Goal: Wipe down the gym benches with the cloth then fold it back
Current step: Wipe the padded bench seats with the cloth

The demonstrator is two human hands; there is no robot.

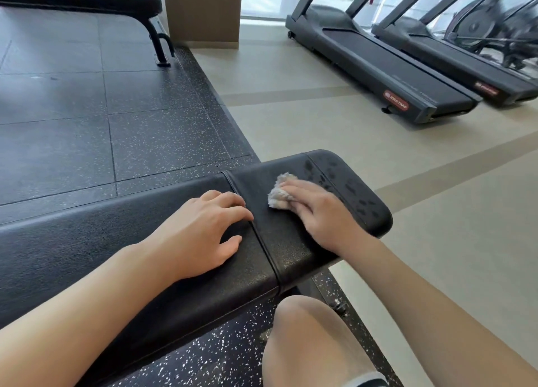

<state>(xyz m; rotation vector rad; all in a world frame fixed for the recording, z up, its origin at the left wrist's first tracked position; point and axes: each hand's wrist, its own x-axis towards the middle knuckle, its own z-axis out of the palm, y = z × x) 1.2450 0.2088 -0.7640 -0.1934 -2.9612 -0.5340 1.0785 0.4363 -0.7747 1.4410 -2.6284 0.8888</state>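
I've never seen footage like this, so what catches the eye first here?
Two bare hands on a black padded bench: the right hand presses a crumpled grey cloth near its end, the left hand lies flat beside it. Behind, at upper right, stand two treadmills.

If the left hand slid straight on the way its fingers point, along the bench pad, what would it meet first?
The left hand lies flat on the bench, its fingers reaching the seam between the pads. Just past the seam, probably the cloth bunched under the right hand.
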